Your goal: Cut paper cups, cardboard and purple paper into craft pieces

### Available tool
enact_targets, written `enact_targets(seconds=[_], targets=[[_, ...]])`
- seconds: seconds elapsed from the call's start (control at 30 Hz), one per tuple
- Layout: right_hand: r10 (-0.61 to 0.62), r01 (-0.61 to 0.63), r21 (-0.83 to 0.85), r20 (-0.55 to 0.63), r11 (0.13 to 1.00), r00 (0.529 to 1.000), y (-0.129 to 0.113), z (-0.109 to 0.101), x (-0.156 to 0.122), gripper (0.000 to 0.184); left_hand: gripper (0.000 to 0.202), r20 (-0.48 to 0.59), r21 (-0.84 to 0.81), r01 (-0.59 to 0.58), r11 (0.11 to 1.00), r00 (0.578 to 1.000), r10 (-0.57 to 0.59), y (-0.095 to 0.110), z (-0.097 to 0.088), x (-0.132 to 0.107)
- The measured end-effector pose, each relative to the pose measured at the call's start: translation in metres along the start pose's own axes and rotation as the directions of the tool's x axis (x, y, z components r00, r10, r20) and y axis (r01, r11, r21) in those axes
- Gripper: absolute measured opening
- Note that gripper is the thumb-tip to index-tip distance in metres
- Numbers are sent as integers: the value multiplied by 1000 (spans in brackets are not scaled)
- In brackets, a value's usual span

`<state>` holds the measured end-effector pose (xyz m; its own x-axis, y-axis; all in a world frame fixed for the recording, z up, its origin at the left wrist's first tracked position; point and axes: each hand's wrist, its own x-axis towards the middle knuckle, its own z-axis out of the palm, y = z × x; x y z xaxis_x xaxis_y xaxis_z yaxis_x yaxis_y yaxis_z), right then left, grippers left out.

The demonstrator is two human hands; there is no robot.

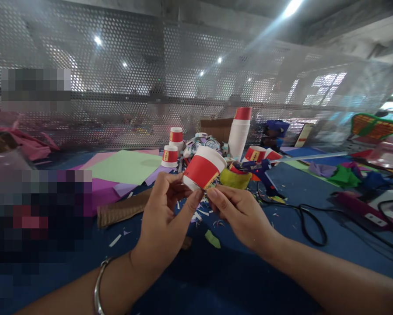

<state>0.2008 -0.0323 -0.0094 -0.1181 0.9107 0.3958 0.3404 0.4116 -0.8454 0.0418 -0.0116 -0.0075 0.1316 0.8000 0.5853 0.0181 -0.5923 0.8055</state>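
Observation:
A red and white paper cup [203,167] is held tilted above the table, its wide end up and to the right. My left hand [165,214] grips it, with the thumb at the base and the fingers along the left side. The thumb and forefinger of my right hand [240,214] are closed in a pinch at the cup's lower edge, by its yellow label. Whether a small piece sits between those fingertips is hidden. Directly behind the cup is a pile of decorated white pieces [201,142], and a blue glue gun [265,175] stands to its right.
A tall stack of paper cups [239,135] and smaller cups [169,156] stand behind. Coloured paper sheets [127,165] and a cardboard strip [122,211] lie left. A black cable [314,208] loops toward a purple device [360,210] on the right. Paper scraps [212,239] litter the blue table.

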Motion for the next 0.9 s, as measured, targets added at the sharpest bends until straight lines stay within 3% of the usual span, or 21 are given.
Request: enact_targets(seconds=[0.2,0.37,0.5,0.9], targets=[[-4,4,46,-6,999,1000,-3,1,1,43,26,21,10,-29,1000,999,29,-5,2,-6],[5,-5,88,-3,996,1000,-5,2,1,46,38,-41,-3,-34,999,999,34,-10,4,-3],[10,-11,100,8,995,1000,-5,0,1,48,44,-54,-106,46,993,997,-52,-10,7,1],[87,-92,123,45,988,995,-1,0,5,49,45,-136,-150,35,988,989,-56,-9,3,10]])
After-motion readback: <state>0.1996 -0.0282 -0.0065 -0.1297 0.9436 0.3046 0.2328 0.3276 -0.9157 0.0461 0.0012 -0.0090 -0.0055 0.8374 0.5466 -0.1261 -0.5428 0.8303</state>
